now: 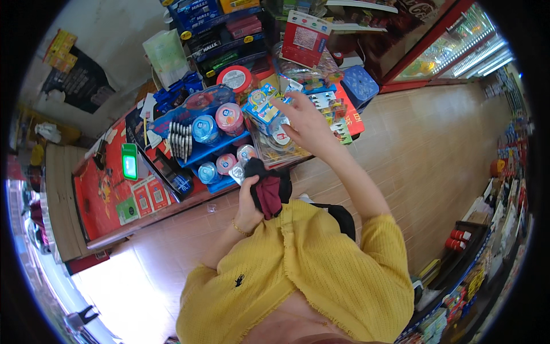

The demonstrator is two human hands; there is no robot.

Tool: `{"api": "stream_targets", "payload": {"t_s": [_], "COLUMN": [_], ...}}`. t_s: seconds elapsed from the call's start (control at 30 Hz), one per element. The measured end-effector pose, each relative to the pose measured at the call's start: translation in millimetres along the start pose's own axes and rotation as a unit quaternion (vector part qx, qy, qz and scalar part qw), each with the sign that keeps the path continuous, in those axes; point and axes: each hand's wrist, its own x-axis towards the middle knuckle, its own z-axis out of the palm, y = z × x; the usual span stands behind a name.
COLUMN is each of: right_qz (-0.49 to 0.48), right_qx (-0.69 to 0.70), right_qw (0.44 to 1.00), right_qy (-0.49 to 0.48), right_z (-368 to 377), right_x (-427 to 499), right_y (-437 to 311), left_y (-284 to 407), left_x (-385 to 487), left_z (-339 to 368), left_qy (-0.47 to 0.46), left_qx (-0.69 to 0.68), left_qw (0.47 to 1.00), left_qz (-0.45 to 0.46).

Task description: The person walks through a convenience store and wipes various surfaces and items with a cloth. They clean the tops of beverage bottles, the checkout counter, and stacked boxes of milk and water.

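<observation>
My left hand [248,204] grips a bunched black and maroon cloth [270,195] in front of my chest. A small silver foil piece [237,173] shows by its thumb; whether the hand holds it too, I cannot tell. Over the counter, my right hand [310,127] reaches out with fingers apart and nothing seen in it. Its fingertips are at a blue cartoon-printed carton [263,105], and contact is unclear. Below the fingers lies a clear plastic container [275,150]. To the left, a blue display rack [234,141] bears pink tubs [230,117] and blue tubs [205,129].
A red-topped counter [96,193] carries a lit phone-like device [129,161] and printed code cards [148,195]. Behind stand a red-lidded jar [235,79], a candy shelf [215,45] and a code sign [305,38]. A blue stool [361,86] and stocked shelves [472,266] flank the tiled floor.
</observation>
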Motion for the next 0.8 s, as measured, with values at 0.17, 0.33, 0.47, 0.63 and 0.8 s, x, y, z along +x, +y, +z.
{"api": "stream_targets", "payload": {"t_s": [0.17,0.33,0.47,0.63,0.8], "right_qz": [-0.047,0.178,0.301,0.384,0.269], "right_qx": [-0.163,0.204,0.365,0.62,0.673], "right_qw": [0.982,0.952,0.748,0.356,0.199], "right_qy": [-0.084,0.141,0.466,0.584,0.66], "right_z": [25,-58,-114,-65,-24], "right_x": [12,-51,-181,-452,-470], "right_y": [28,49,114,223,200], "left_y": [6,10,5,-3,-17], "left_x": [-4,-6,5,12,16], "left_z": [-23,-15,-16,15,24], "left_qy": [-0.053,-0.039,-0.057,-0.122,-0.137], "left_qx": [-0.021,0.018,0.024,0.077,0.1], "left_qw": [0.998,0.999,0.998,0.987,0.98], "left_qz": [0.001,0.031,-0.003,-0.066,-0.107]}}
